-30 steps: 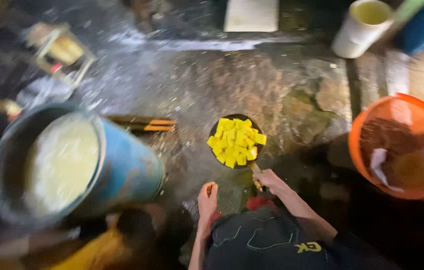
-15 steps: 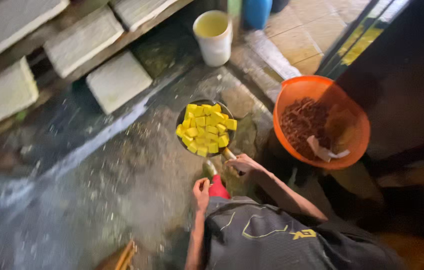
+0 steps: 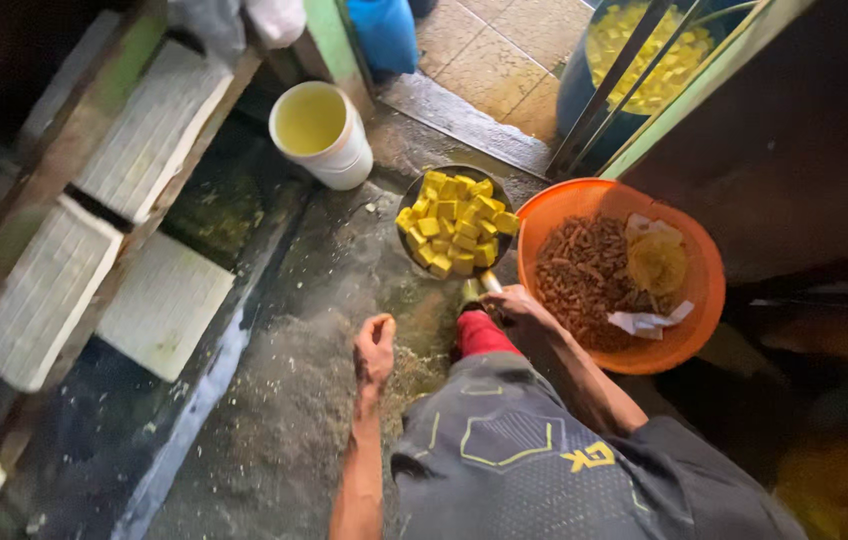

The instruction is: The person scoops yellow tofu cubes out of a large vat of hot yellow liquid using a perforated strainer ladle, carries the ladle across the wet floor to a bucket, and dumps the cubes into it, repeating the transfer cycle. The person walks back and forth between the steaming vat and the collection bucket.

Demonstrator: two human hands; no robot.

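**Pan of yellow cubes carried toward the doorway; right hand on the handle**

Change noted: over the last second the view swings from the blue drum of pale liquid to the wooden racks and the tiled doorway. The dark pan of yellow cubes (image 3: 456,222) now sits in the upper centre of the frame, and I read it as held above the wet concrete floor (image 3: 274,420), though its height is hard to judge from above. The white bucket (image 3: 319,122) of yellowish liquid has come close on its upper left; the orange basin (image 3: 620,272) of brown pieces lies just beside it on the right. I take this as a carry in progress, load intact, no cubes spilled that I can see.

Pose: my right hand (image 3: 514,305) is at centre frame, fingers wrapped closed around the pan's handle (image 3: 476,289), forearm running back to lower right. My left hand (image 3: 375,347) hangs left of centre, apart from the pan, fingers curled loosely inward and holding nothing, arm straight down to the bottom edge.

Pale blocks (image 3: 44,295) rest on the racks at left.
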